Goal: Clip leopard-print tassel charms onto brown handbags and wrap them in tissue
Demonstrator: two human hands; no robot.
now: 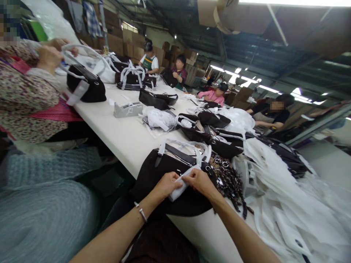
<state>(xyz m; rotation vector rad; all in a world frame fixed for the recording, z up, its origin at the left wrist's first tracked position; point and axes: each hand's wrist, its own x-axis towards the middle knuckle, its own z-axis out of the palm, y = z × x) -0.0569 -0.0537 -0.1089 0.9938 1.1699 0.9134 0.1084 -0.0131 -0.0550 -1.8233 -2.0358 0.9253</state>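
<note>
Head: both grips (169,183) (199,180) closed on wrap (177,192)

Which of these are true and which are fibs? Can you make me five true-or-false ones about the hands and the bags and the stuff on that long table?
1. The left hand and the right hand are both on the white wrap. True.
2. The bracelet is on the right arm. False: it is on the left arm.
3. The near bag is bright yellow. False: it is very dark.
4. The dark tassels lie to the right of the near bag. True.
5. The big bubbly roll sits on top of the long table. False: it is off the table's left side.
</note>
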